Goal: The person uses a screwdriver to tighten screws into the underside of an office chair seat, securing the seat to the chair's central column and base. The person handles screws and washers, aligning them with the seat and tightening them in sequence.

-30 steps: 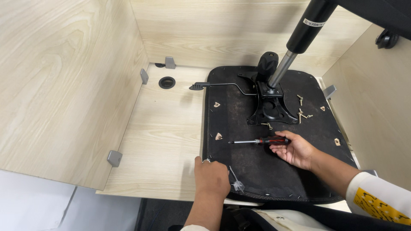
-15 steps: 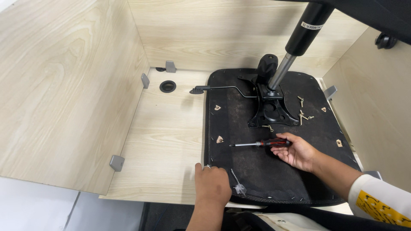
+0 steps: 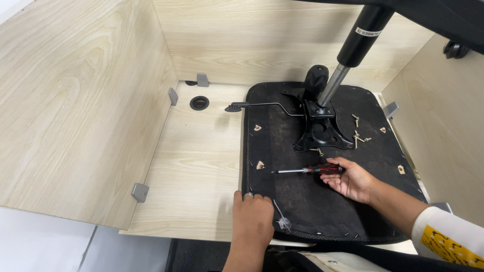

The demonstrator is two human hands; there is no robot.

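Observation:
An upturned black chair seat (image 3: 297, 194) lies on a light wooden desk (image 3: 199, 166). A black metal mechanism plate (image 3: 322, 133) with a gas cylinder (image 3: 353, 50) and a long lever (image 3: 259, 105) is on the seat's underside. My right hand (image 3: 353, 180) holds a red and black screwdriver (image 3: 308, 171) by the handle, its tip pointing left. My left hand (image 3: 253, 214) rests flat on the seat's near left corner, beside a small clear-handled tool (image 3: 281, 217).
Several loose screws (image 3: 358, 133) lie on the seat right of the plate. Wooden partition walls (image 3: 75, 106) enclose the desk on the left, back and right, with grey brackets (image 3: 140, 192). A round cable hole (image 3: 199, 103) is near the back.
My left hand has slid a little toward the near edge of the seat. The right hand and screwdriver stay about where they were.

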